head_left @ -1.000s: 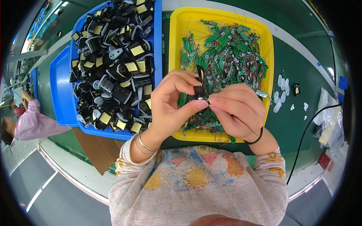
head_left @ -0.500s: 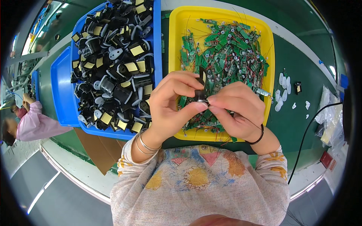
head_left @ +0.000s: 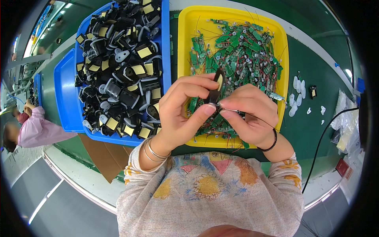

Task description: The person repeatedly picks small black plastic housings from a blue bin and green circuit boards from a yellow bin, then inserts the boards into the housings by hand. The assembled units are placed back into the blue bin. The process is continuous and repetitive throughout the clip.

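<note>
My left hand (head_left: 182, 103) grips a black plastic housing (head_left: 214, 94) with a pale yellow pad on its upper part, tilted up above the yellow tray. The thumb and fingers close around its lower end. At that end, my right hand (head_left: 251, 114) has thumb and forefinger pinched on a thin dark wire (head_left: 256, 117), whose tail runs across the fingers to the lower right. Where the wire meets the housing is too small to make out. Beneath both hands lies a heap of green circuit boards (head_left: 241, 51) with thin wires attached.
A yellow tray (head_left: 282, 47) holds the boards. To its left stands a blue tray (head_left: 166, 51) full of black housings with yellow pads. On the green table at right lie white oval pieces (head_left: 299, 98), a small black part (head_left: 313, 91), clear plastic bags (head_left: 345, 122) and a black cable (head_left: 318, 144).
The housing has turned in my left hand, so its padded part leans more to the right. Both hands stay close together, and the wire across my right hand shows more plainly.
</note>
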`<state>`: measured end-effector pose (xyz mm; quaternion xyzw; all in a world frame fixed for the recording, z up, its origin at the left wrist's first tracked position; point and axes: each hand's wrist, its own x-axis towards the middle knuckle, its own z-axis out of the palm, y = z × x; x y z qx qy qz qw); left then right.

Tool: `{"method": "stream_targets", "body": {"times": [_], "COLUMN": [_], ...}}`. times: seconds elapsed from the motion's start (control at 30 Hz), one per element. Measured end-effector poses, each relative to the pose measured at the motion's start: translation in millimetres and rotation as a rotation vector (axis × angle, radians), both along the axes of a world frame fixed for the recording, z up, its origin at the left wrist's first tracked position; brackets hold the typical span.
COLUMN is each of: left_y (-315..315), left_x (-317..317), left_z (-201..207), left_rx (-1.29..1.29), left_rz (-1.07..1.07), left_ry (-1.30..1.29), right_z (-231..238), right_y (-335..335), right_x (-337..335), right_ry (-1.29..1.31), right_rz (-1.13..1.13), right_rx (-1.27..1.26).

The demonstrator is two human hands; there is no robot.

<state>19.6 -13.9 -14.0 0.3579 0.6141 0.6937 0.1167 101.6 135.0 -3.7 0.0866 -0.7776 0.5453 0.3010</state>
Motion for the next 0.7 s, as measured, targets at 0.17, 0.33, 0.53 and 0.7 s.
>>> {"method": "stream_targets", "body": {"times": [0.17,0.33,0.53,0.7], "left_y": [-1,-3,-2,-2], "left_x": [3,5,3,-4], "left_z": [-1,1,-3,2], "left_rx": [0.099,0.039,0.104,0.056], "left_rz": [-0.154,-0.194,-0.244,-0.279], "left_ry": [-0.212,-0.301,-0.396,-0.487], "right_z": [-1,-4,-6,-10], "right_y": [-2,-3,-2,2], "right_x": [-1,-2,0,0], "right_ry": [-0.011,-0.015,-0.117,-0.153], "right_rz": [0.034,0.049,0.020,0.031], "right_rx": [-0.007,-0.027,-0.152,-0.222]}}
